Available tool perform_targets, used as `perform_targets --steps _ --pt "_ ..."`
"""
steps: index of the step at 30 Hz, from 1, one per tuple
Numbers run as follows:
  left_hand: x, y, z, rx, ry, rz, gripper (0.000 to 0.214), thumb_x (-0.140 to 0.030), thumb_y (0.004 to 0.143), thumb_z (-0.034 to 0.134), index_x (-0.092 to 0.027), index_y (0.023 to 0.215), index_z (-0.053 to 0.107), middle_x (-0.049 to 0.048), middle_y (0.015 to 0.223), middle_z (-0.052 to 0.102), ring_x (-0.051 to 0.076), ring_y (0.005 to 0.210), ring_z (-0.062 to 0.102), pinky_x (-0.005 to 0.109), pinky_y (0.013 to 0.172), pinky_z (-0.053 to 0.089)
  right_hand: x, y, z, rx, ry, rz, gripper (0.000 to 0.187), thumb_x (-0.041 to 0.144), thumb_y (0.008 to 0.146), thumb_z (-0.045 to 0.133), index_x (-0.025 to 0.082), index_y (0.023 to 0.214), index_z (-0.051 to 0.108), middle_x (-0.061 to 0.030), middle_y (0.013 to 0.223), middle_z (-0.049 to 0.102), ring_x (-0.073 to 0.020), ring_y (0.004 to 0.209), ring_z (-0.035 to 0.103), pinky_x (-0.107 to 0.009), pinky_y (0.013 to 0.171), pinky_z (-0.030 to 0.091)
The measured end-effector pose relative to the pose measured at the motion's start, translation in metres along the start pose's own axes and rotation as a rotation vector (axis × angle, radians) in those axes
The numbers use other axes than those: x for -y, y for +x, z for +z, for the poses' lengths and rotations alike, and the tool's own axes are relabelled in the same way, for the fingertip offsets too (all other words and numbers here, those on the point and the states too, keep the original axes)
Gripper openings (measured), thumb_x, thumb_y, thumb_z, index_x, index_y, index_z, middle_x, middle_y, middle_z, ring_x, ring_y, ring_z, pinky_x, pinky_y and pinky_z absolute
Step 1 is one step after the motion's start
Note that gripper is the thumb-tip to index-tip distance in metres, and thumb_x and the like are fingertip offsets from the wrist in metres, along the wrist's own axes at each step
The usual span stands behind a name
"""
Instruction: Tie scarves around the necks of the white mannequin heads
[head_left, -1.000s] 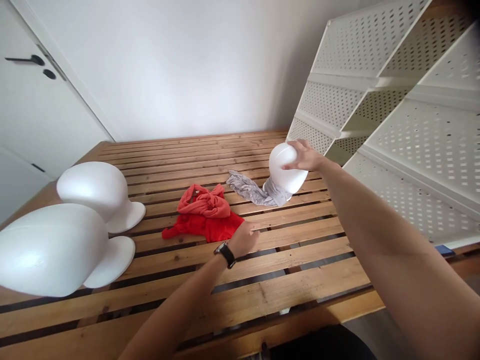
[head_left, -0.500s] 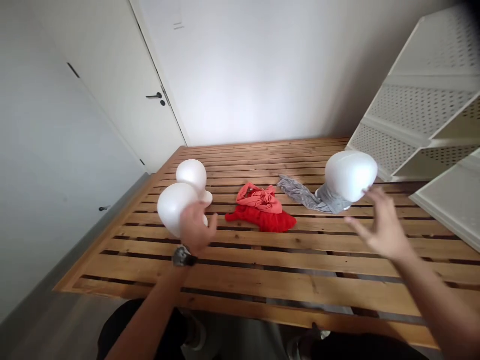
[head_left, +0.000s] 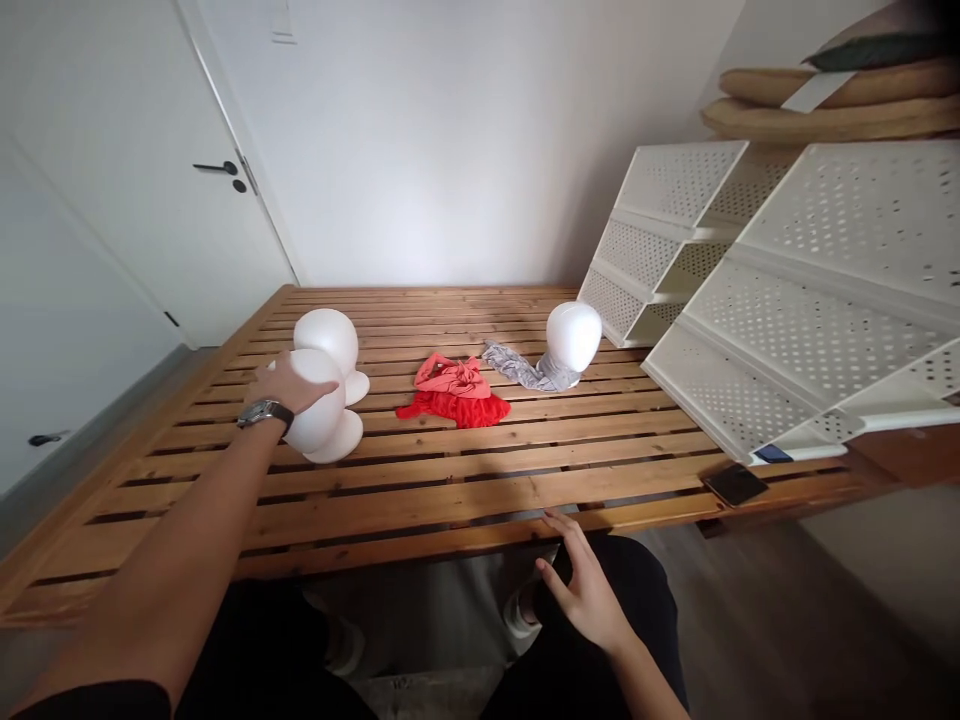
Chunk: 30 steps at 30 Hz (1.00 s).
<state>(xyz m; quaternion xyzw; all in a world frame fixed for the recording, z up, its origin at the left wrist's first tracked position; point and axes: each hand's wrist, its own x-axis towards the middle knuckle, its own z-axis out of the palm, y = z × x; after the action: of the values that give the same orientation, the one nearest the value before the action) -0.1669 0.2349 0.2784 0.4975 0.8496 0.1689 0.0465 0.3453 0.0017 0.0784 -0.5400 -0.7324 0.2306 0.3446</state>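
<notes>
My left hand (head_left: 289, 385), with a watch on its wrist, rests on top of the nearer white foam head (head_left: 319, 418) at the left of the slatted wooden platform (head_left: 420, 470). A second white foam head (head_left: 328, 338) stands right behind it. A third foam head (head_left: 574, 337) stands further right on a grey cloth (head_left: 517, 366). Between them lies a red cloth (head_left: 457, 408) with a coral cloth (head_left: 452, 375) on top of it. My right hand (head_left: 586, 590) hangs open below the platform's near edge, over my lap, and holds nothing.
A white perforated shelf unit (head_left: 780, 300) lies tilted on the right side of the platform. A dark phone (head_left: 735, 484) lies at the platform's near right corner. A white door with a black handle (head_left: 214, 168) is at the left, beside a white wall.
My left hand has settled onto the nearer foam head. My right hand has dropped from beside the right foam head to below the platform's edge. The view has pulled back and swung right.
</notes>
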Motion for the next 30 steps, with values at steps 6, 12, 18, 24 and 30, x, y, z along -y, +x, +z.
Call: perform_targets --steps 6,12,18,24,30 --pt "-0.016 -0.056 -0.006 -0.102 0.018 0.09 0.101 -0.076 0.067 0.08 -0.015 0.141 0.047 0.0163 0.143 0.057 0.045 0.132 0.054 0.057 0.105 0.05 -0.01 0.052 0.018 0.055 -0.055 -0.051 0.035 0.036 0.102 0.057 0.026 0.135 0.061 -0.0105 0.136 0.066 -0.0289 0.131 0.063 -0.048 0.114 0.052" --pt "-0.103 -0.148 0.046 0.019 -0.011 0.185 0.11 -0.074 0.067 0.078 -0.03 0.159 0.037 0.0182 0.147 0.053 0.045 0.126 0.059 0.054 0.097 0.055 -0.002 0.217 0.059 0.138 -0.26 0.074 0.032 0.031 0.105 0.047 0.018 0.129 0.065 -0.0119 0.13 0.07 -0.0244 0.122 0.066 -0.036 0.107 0.052" --pt "-0.158 -0.183 0.076 0.003 -0.045 0.218 0.108 -0.069 0.066 0.078 -0.032 0.159 0.038 0.0185 0.147 0.049 0.044 0.125 0.057 0.052 0.094 0.055 0.004 0.346 0.081 0.157 -0.365 0.114 0.048 0.03 0.103 0.049 0.021 0.151 0.053 -0.0138 0.154 0.054 -0.0294 0.142 0.049 -0.042 0.119 0.038" --pt "-0.176 -0.192 0.096 -0.003 -0.026 0.219 0.109 -0.067 0.067 0.079 -0.032 0.161 0.036 0.0215 0.159 0.039 0.046 0.133 0.052 0.055 0.099 0.053 0.003 0.384 0.084 0.186 -0.401 0.157 0.029 0.027 0.095 0.06 0.016 0.12 0.071 -0.0205 0.137 0.064 -0.037 0.138 0.05 -0.049 0.118 0.034" --pt "-0.165 -0.195 0.1 -0.007 -0.078 0.321 0.118 -0.078 0.064 0.081 -0.026 0.161 0.04 0.0262 0.167 0.032 0.053 0.144 0.044 0.065 0.114 0.041 0.027 0.423 0.031 0.006 -0.299 0.097 0.03 0.023 0.105 0.037 0.011 0.118 0.061 -0.0217 0.116 0.071 -0.0287 0.107 0.066 -0.037 0.097 0.046"
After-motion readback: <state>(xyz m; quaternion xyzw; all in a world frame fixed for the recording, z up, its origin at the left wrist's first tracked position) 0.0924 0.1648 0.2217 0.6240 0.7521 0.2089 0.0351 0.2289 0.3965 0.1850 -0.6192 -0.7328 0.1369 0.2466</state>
